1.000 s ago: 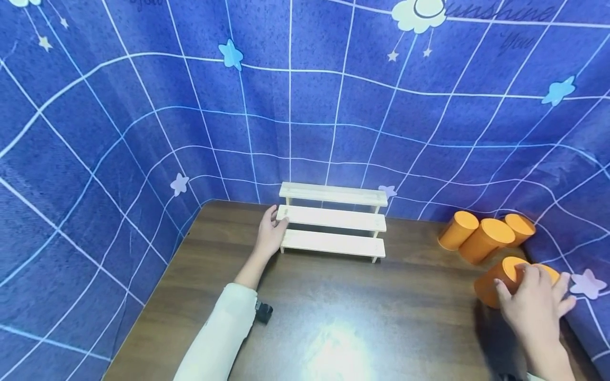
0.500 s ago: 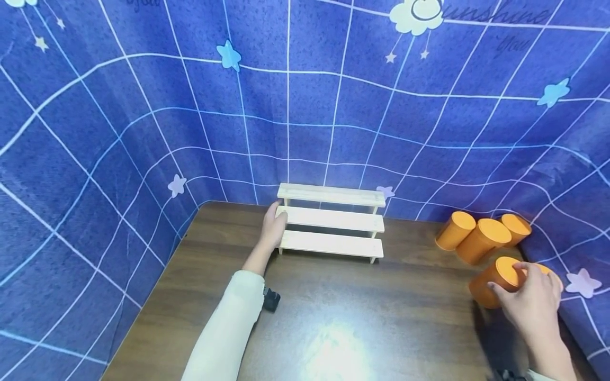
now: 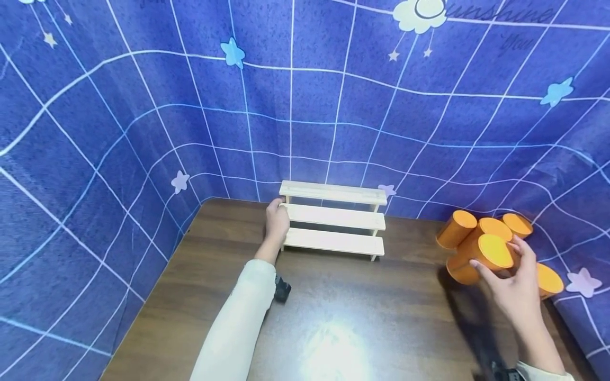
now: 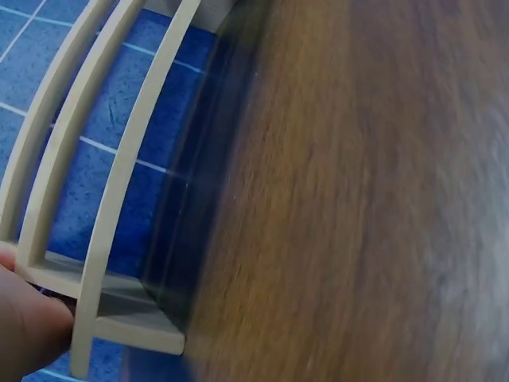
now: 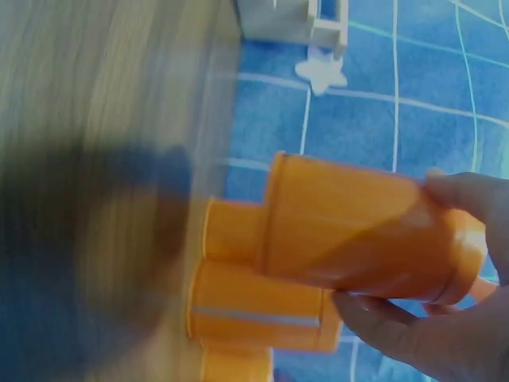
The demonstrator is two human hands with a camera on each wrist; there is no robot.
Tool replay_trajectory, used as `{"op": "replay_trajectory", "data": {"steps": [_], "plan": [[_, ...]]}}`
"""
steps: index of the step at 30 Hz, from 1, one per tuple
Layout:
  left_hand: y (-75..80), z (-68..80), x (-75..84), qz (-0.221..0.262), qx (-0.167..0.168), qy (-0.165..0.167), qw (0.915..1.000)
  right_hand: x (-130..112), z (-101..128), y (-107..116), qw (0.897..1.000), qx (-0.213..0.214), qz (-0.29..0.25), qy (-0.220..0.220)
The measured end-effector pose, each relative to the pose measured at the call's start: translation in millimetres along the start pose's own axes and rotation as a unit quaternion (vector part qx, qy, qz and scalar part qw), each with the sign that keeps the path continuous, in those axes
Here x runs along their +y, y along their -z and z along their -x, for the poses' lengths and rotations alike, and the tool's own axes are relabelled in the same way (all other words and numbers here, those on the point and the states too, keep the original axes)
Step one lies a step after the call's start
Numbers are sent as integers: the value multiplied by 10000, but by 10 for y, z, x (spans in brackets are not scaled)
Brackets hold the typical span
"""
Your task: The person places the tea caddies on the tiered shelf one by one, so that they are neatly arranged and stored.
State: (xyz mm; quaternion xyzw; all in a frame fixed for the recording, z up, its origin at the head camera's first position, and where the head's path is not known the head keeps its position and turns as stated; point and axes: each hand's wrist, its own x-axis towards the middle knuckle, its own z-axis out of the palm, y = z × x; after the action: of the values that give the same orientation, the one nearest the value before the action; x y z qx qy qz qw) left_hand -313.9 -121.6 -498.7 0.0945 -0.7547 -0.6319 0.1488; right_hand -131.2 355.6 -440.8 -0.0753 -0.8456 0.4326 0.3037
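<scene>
Your left hand point(image 3: 277, 222) sits left of centre in the head view, fingers curled around the left end of the three-step wooden rack point(image 3: 333, 218), which stands on the brown surface point(image 3: 362, 317) against the blue checked cloth point(image 3: 143, 106). Right of the rack, bare surface lies between it and the cups. At lower right your right hand point(image 3: 512, 286) grips one orange cup point(image 3: 476, 256), fingers clamped on its sides and lifted off the surface, tilted. Behind and beside it, four more orange cups point(image 3: 457, 228) crowd against the cloth, just beside your fingers.
</scene>
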Motion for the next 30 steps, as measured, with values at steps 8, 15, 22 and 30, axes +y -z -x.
{"op": "replay_trajectory", "data": {"steps": [8, 15, 22, 30], "plan": [[16, 0, -132, 363, 291, -338, 9983, -144, -10, -282, 9857, -235, -1063, -1286], [62, 61, -226, -65, 278, -429, 9987, -223, -14, -530, 9053, -1011, -3564, -2077], [12, 91, -210, -128, 213, -676, 9974, -205, -84, -742, 8235, -1987, -4890, -2079], [-33, 55, -135, -106, 315, -671, 9972, -314, -140, -974, 8145, -2158, -4980, -2049]]}}
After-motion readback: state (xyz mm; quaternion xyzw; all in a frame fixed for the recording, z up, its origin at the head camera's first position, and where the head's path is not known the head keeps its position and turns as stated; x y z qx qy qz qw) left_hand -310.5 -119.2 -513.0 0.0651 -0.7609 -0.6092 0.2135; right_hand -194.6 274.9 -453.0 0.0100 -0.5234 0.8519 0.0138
